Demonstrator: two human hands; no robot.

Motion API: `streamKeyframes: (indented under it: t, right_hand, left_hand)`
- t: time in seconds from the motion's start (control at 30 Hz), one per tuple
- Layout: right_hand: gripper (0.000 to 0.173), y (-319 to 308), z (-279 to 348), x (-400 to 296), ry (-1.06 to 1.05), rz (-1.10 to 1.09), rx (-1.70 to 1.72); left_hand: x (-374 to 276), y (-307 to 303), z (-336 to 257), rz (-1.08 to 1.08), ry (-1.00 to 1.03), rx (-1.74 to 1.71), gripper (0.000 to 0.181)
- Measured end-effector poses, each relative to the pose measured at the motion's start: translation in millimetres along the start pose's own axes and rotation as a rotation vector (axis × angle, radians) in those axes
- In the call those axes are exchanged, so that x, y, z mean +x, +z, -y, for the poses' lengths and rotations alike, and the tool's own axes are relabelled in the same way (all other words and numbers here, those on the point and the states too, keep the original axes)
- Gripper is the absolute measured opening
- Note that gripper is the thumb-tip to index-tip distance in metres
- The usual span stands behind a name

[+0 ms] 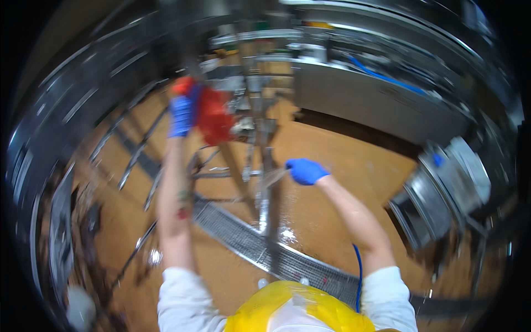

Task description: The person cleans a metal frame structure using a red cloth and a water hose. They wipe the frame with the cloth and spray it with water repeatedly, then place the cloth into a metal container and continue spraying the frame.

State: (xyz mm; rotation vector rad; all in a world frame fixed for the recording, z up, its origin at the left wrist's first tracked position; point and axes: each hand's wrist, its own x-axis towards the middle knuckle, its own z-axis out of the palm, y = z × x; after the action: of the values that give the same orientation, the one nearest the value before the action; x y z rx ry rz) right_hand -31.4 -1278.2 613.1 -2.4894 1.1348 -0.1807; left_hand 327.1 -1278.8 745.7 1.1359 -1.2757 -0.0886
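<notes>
My left hand [182, 112], in a blue glove, is raised at the upper left and gripping a red item [214, 118]. Motion blur leaves unclear what the item is; an orange-red part of it [182, 86] shows above the fingers. My right hand [307, 171], also blue-gloved, is closed near the centre around what appears to be a hose nozzle, mostly hidden by the fingers. From it a pale streak like water spray [274, 177] fans out leftward toward an upright metal post [265, 199]. A blue hose [359, 278] runs beside my right arm.
A metal floor drain grate [236, 232] crosses the wet orange-brown floor [340, 207]. Metal frame legs [137, 153] stand at left. A steel cabinet [356, 103] lines the back right, with another blue hose [390, 79] on top. A steel unit [435, 199] stands at right.
</notes>
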Motion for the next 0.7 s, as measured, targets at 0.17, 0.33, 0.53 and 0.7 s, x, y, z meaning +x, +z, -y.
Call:
streamKeyframes:
  t: [0.17, 0.33, 0.53, 0.7]
  right_hand:
    - [0.039, 82.7, -49.3, -18.2, 0.173, 0.018, 0.134]
    - [0.029, 125.6, -73.2, -56.4, 0.196, -0.175, 0.046]
    - [0.045, 149.8, -41.2, -49.6, 0.089, -0.129, 0.123]
    - [0.042, 144.9, -38.1, -57.6, 0.115, -0.094, 0.116]
  left_hand:
    - [-30.1, -50.7, 85.9, 0.091, -0.14, -0.286, 0.025]
    - [-3.6, -34.0, 88.6, 0.059, 0.175, 0.107, 0.026]
    - [9.6, -39.4, 48.5, -0.046, 0.099, 0.076, 0.037]
    - [-19.1, -0.9, 16.4, -0.145, 0.158, 0.269, 0.051]
